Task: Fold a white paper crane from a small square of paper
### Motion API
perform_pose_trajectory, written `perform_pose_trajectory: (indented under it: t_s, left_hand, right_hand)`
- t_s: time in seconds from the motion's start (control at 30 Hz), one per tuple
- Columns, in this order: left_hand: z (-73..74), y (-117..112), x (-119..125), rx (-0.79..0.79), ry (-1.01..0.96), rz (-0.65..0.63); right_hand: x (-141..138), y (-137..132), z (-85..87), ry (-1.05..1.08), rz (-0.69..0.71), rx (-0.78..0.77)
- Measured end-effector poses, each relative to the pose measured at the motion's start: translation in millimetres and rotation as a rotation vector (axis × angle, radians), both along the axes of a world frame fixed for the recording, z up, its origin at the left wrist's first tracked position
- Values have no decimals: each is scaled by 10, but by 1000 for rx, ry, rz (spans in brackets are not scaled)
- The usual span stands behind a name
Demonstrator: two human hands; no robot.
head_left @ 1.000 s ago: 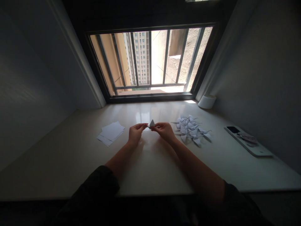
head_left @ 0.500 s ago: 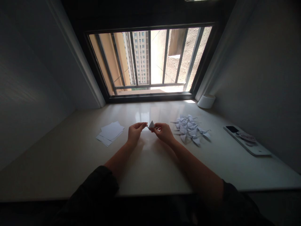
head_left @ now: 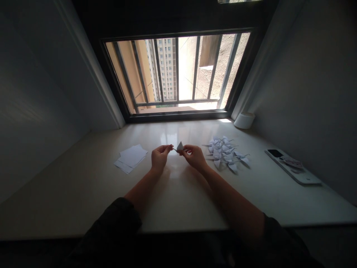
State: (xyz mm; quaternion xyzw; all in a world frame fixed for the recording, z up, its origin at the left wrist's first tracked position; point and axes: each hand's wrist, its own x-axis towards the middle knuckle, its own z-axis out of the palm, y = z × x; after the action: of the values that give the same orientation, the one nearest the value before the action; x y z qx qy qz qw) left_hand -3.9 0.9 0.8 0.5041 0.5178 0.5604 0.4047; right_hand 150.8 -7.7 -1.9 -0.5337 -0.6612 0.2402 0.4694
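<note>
A white paper crane [head_left: 180, 146] is held just above the white ledge, between my two hands. My left hand [head_left: 160, 157] pinches the thin pointed tip on its left side with thumb and fingertips. Closed around its body and right side is my right hand [head_left: 194, 156], whose fingers hide part of the paper. One triangular flap stands up between the hands. A cluster of finished paper cranes [head_left: 223, 152] lies on the ledge right of my right hand. To the left of my left hand are several flat white paper sheets [head_left: 133, 155], overlapping.
A white phone-like device [head_left: 309, 178] with a small printed piece on it lies at the right. A white round object [head_left: 244, 121] stands in the far right corner. The barred window [head_left: 178, 117] bounds the ledge [head_left: 178, 208] at the back, with walls at both sides.
My left hand has shifted very slightly left along the crane's thin tip, widening the gap between the hands. My right hand keeps its hold in nearly the same place.
</note>
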Motion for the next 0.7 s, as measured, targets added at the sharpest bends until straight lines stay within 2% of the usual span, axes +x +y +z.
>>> perform_pose_trajectory:
  t_s: [0.37, 0.47, 0.7]
  left_hand:
    - [42, -34, 21, 29, -74, -25]
    - [78, -60, 35, 53, -106, -54]
    - [81, -79, 56, -40, -107, -182]
  right_hand:
    - [-27, -13, -11, 106, 45, -24]
    - [-15, 2, -27, 212, 69, -52]
    - [6, 48, -50, 476, 141, -147]
